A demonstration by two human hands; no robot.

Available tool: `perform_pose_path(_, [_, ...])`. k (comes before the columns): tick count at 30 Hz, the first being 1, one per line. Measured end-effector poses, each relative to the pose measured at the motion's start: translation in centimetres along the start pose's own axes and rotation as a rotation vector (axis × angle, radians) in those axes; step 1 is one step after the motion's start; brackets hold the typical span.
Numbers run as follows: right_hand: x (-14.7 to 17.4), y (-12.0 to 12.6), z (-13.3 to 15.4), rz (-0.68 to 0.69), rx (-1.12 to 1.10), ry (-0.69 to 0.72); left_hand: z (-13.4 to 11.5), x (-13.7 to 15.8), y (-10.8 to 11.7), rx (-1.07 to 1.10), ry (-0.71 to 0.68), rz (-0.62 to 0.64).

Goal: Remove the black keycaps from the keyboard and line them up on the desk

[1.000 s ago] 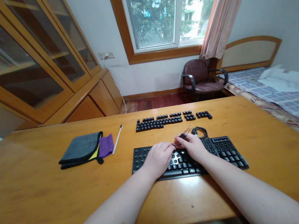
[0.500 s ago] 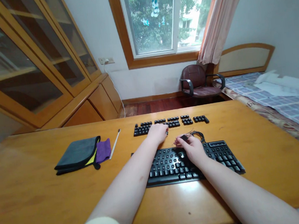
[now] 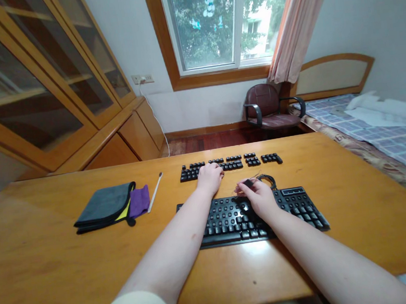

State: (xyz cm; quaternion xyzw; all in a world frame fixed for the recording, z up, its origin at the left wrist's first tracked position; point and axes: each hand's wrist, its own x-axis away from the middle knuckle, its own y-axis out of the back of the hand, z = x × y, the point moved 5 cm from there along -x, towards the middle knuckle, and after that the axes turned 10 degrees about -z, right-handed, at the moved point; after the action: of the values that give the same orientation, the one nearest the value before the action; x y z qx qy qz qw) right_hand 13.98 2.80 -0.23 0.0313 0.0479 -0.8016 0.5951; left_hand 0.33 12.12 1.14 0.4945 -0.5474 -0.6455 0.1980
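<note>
A black keyboard (image 3: 226, 238) lies in front of me with many upper key positions bare and its lower rows and number pad still capped. Beyond it, loose black keycaps (image 3: 234, 165) are laid out in rows. My left hand (image 3: 210, 176) is at the near edge of these rows, fingers pinched around a small dark keycap (image 3: 222, 174) that is mostly hidden. Above the keyboard's top edge, my right hand (image 3: 260, 198) grips a keycap puller (image 3: 249, 183) with a black handle; thin wire shows at its left end.
A coiled black cable (image 3: 268, 180) sits behind the keyboard. To the left on the wooden desk (image 3: 74, 276) are a folded grey cloth (image 3: 105, 205), a purple cloth (image 3: 139, 200) and a thin white brush (image 3: 155, 193). A chair (image 3: 263, 104) stands beyond the desk.
My left hand has moved slightly away from me and to the left, towards the loose keycap rows. My right hand keeps the puller in nearly the same place.
</note>
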Motion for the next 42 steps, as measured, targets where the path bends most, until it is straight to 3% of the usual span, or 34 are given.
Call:
perform_pose_path(26, [0.2, 0.0, 0.2, 0.035, -0.022, -0.021, 0.7, -0.3, 0.7, 0.013, 0.148, -0.027])
perform_pose_path(29, [0.1, 0.1, 1.0, 0.107, 0.056, 0.029, 0.9, -0.4, 2.5, -0.002, 0.19, -0.05])
perform_pose_path(31, [0.1, 0.2, 1.9, 0.179, 0.24, 0.124, 0.6, 0.1, 3.7, -0.008, 0.185, -0.015])
perform_pose_path(35, [0.4, -0.3, 3.7, 0.402, 0.585, 0.346, -2.0, 3.5, 4.4, 0.115, 0.031, 0.122])
perform_pose_path(38, [1.0, -0.7, 3.9, 0.565, 0.593, 0.302, -3.6, 7.3, 3.8, 0.136, 0.002, 0.117])
perform_pose_path(42, [1.9, -1.2, 3.3, 0.688, 0.514, 0.165, -3.7, 10.5, 2.6, 0.147, 0.03, 0.183])
